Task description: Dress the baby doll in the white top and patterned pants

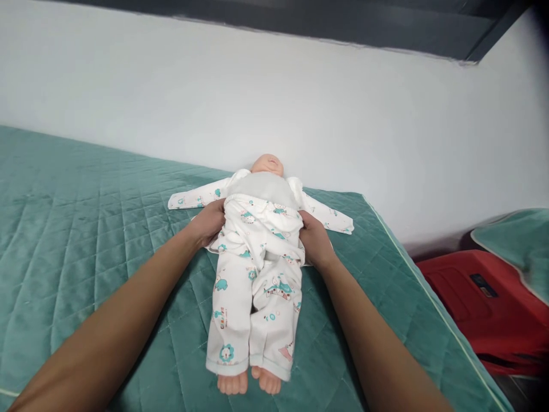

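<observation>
A baby doll (268,163) lies on its back, its head toward the wall and its bare feet toward me. White printed pants (234,297) cover its legs and reach up to the waist, below a pale grey belly. A matching printed top (328,214) lies under the doll with its sleeves spread out to both sides. My left hand (211,222) is closed on the pants' waist at the left side. On the opposite side, my right hand (315,239) grips the pants' waist too. Fingertips of both hands are partly hidden by the cloth.
A green quilted cover (86,240) lies beneath the doll. The white wall (193,86) rises directly behind its head. Past the cover's right edge stands a red plastic object (484,303), with green cloth (518,246) over part of it.
</observation>
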`<state>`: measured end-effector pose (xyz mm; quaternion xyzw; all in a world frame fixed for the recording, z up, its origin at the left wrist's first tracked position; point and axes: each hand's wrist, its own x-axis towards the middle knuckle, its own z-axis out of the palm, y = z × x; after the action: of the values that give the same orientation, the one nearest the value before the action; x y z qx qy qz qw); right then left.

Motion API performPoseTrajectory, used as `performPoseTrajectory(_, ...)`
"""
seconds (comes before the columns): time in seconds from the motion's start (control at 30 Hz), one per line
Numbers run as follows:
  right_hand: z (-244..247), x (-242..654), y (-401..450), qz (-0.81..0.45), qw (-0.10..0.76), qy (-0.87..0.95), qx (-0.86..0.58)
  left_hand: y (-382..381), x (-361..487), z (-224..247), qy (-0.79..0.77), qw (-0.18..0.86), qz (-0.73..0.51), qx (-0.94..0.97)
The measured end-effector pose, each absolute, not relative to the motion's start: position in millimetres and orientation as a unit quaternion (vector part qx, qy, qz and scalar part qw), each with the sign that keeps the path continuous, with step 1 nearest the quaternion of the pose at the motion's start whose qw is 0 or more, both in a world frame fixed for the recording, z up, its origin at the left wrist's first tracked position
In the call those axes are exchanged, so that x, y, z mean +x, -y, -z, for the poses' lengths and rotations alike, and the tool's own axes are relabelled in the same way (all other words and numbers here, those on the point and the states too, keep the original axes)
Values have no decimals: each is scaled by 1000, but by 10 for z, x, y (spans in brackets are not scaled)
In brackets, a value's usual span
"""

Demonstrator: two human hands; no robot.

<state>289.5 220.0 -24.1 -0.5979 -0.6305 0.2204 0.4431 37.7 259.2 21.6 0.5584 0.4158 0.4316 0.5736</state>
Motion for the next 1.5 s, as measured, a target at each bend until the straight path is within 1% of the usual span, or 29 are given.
performPoseTrajectory(0.1,265,2913,-2213,-224,449,628,-595,-2619,368,-175,-424,550,-422,583)
performPoseTrajectory(0.37,222,2924,-2181,-223,443,605,-623,-2715,316,-82,-444,371,-409,705)
performPoseTrajectory(0.5,215,2899,-2180,-219,440,595,-636,-2788,317,-1,-494,284,-405,716)
performPoseTrajectory(0.6,234,2894,-2202,-228,452,575,-643,-2813,318,36,-526,286,-426,678)
performPoseTrajectory(0.77,206,2892,-2206,-234,491,536,-646,-2780,309,0,-515,324,-467,641)
performPoseTrajectory(0.93,53,2782,-2107,-157,550,521,-633,-2721,315,-58,-463,293,-545,635)
performPoseTrajectory(1.03,-33,2694,-2041,-166,571,547,-589,-2694,325,-79,-398,260,-542,692)
performPoseTrajectory(1.17,-69,2655,-2007,-196,570,577,-551,-2684,302,-105,-359,201,-517,751)
performPoseTrajectory(1.33,-65,2679,-2009,-183,537,636,-523,-2681,251,-175,-370,204,-440,792)
performPoseTrajectory(1.5,-100,2656,-1988,-158,503,681,-509,-2666,253,-204,-361,171,-410,820)
